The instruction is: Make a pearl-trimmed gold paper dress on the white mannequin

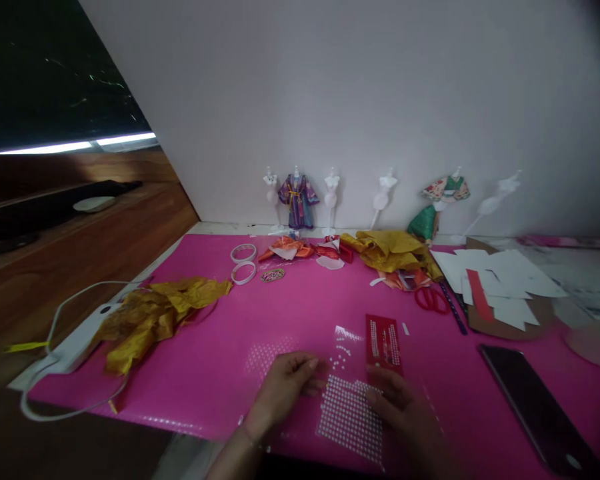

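A clear sheet of small white stick-on pearls (347,423) is just in front of me, its upper part (341,350) mostly bare with a few pearls left. My right hand (400,403) grips the sheet's right edge between thumb and fingers. Left of the sheet, my left hand (290,380) has its fingers curled and thumb drawn in toward them; anything between the fingertips is too small or dim to make out. A red card with rows of pearls (384,343) lies just beyond my right hand, partly covered by it.
On the pink table cover (220,360) are crumpled gold fabric (160,317), tape rolls (243,272), red scissors (431,300), white paper pieces (505,280) and a dark phone (535,403). Small mannequins stand at the wall, one in a purple robe (299,200). A white cable (55,320) loops at left.
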The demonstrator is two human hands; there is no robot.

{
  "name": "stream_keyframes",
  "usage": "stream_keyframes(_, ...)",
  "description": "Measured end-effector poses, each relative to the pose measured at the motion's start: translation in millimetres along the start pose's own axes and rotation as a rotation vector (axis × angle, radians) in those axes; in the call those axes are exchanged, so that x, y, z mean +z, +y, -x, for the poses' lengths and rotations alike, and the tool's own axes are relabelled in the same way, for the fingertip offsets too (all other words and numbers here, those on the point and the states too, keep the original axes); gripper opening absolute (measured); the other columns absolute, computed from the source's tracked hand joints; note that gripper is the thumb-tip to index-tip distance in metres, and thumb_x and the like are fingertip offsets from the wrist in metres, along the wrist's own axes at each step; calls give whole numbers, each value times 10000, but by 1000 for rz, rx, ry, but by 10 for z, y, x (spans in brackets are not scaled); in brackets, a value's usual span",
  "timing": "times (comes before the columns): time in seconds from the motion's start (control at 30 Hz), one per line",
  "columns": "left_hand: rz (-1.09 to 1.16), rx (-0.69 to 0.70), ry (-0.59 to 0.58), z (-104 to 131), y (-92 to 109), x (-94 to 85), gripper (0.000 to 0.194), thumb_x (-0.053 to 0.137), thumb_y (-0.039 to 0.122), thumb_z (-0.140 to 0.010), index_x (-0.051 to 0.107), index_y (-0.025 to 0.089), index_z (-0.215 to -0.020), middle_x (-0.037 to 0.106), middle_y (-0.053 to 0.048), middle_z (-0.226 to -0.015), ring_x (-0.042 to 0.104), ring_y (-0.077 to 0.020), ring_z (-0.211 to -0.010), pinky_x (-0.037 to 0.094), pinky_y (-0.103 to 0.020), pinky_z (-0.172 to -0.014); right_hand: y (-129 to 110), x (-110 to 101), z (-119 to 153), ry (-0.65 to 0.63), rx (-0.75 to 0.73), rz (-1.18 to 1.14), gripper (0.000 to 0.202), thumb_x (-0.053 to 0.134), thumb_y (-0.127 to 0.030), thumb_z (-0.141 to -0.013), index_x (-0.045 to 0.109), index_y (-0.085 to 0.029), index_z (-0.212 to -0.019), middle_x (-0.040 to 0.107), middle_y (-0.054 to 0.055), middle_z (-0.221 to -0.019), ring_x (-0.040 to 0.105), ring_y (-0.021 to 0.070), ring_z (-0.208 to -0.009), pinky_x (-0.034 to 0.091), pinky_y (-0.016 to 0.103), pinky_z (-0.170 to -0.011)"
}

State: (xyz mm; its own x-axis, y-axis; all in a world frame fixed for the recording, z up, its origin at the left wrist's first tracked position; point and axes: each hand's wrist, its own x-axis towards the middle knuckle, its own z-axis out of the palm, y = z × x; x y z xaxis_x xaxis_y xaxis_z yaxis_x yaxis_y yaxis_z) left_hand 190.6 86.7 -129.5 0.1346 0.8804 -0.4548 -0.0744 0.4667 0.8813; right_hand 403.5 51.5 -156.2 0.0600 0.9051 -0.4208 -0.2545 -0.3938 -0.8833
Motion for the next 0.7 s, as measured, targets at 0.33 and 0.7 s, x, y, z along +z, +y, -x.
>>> stream_keyframes(0.33, -92, 34, -55, 50, 26, 40, 324, 713, 477, -722, 693, 156, -692, 630, -1, -609, 577, -141, -589, 476, -284, -635, -60, 15, 15, -12, -22, 111, 506, 868, -500, -533, 755, -224, -942, 766, 58, -813, 708, 291, -812, 564, 383, -712)
stream_keyframes(0.7, -149, 33, -132, 42, 29, 50, 333, 663, 453, -752, 602, 165, -596, 511, 40, -548, 480, -108, -545, 423, -251, -599, 29, -41, -39, -83, -5, 79, 439, 853, -447, -619, 724, -226, -976, 778, 41, -856, 702, 242, -826, 540, 328, -722)
